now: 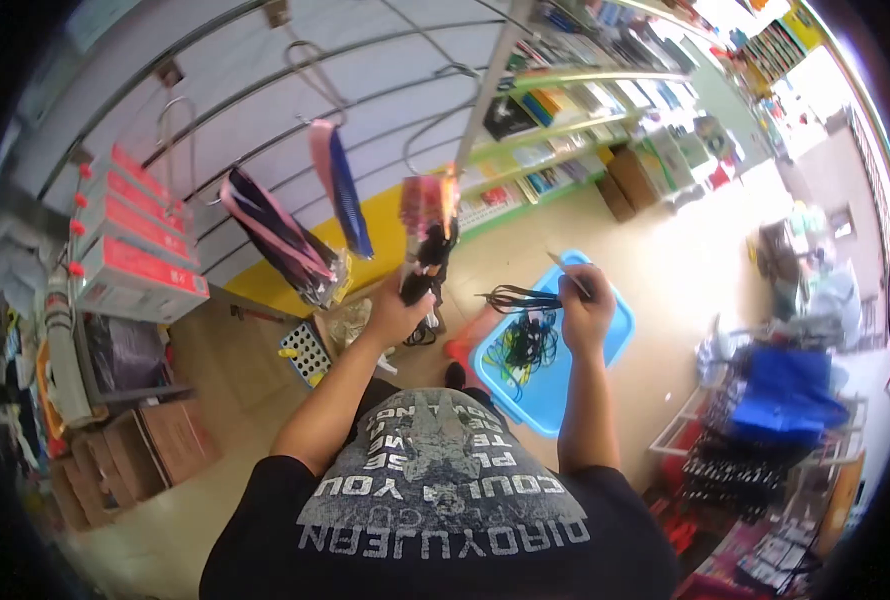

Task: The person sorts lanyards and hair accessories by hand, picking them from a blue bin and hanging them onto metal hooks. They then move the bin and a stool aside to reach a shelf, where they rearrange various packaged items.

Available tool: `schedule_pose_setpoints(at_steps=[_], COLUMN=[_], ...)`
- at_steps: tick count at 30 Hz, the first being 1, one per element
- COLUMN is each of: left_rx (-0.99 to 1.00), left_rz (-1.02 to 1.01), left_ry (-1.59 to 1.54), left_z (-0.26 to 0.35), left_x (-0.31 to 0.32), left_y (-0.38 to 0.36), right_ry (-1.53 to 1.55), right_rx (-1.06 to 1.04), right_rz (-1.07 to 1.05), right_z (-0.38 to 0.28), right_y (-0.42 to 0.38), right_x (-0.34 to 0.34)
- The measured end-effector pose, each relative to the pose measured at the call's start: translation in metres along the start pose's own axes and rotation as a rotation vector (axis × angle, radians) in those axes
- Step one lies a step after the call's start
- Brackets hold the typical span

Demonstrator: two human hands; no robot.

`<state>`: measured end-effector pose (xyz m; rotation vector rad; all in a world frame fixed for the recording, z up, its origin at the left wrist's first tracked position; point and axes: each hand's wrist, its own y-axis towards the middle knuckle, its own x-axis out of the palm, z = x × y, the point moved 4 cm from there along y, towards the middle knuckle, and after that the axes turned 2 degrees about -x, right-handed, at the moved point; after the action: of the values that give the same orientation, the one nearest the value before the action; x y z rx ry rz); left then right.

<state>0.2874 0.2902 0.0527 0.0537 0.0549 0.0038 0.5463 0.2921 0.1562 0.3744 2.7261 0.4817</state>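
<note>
My right hand grips black cords, their loops stretching toward nine o'clock above the blue tub, while my left hand, nearer the hanging bunch at ten o'clock from those cords, closes around its dark lower end.

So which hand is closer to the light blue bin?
The right hand: it shows over the bin, gripping black cords. The left hand is off to the bin's left, holding a dark bunch.
</note>
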Motion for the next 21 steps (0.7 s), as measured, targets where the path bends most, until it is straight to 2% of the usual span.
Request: schedule_pose_setpoints(at_steps=[2, 3, 4, 6, 7, 9, 12, 14, 18, 20, 21], left_rx=[-0.081, -0.076, -0.028, 0.023, 0.038, 0.06, 0.01, 0.03, 0.115, -0.009, -0.013], left_rz=[-0.116, -0.102, -0.105, -0.105, -0.096, -0.084, -0.069, -0.147, -0.123, -0.187, -0.189], left_ry=[-0.067, -0.074, -0.016, 0.044, 0.054, 0.067, 0.013, -0.101, 0.028, -0.017, -0.016], left_z=[-0.014, -0.017, -0.017, -0.012, -0.007, -0.002, -0.009, -0.014, -0.007, -0.014, -0.017], left_x=[-0.001, -0.003, -0.004, -0.006, -0.008, -0.011, -0.014, -0.015, -0.018, -0.014, -0.013], left_y=[0.001, 0.001, 0.001, 0.001, -0.001, -0.002, -0.002, 0.0, 0.0, -0.003, -0.003], right_ry=[0.412, 0.597, 0.689, 0.973, 0.973, 1.151, 1.232, 1.23, 1.215, 1.244, 1.246], right_rx=[0.08, 0.222, 0.332, 0.517, 0.512, 0.67, 0.759, 0.783, 0.884, 0.857, 0.86], right_rz=[-0.011, -0.067, -0.089, -0.269, -0.275, -0.467, -0.558, -0.557, -0.567, -0.692, -0.689], right_z=[-0.019, -0.022, -0.036, -0.056, -0.06, -0.069, -0.08, -0.084, -0.076, -0.071, -0.068], right_y=[0.006, 0.008, 0.012, 0.019, 0.023, 0.024, 0.024, 0.024, 0.024, 0.022, 0.021], right_x=[0.014, 0.021, 0.033, 0.056, 0.064, 0.086, 0.104, 0.114, 0.124, 0.126, 0.125])
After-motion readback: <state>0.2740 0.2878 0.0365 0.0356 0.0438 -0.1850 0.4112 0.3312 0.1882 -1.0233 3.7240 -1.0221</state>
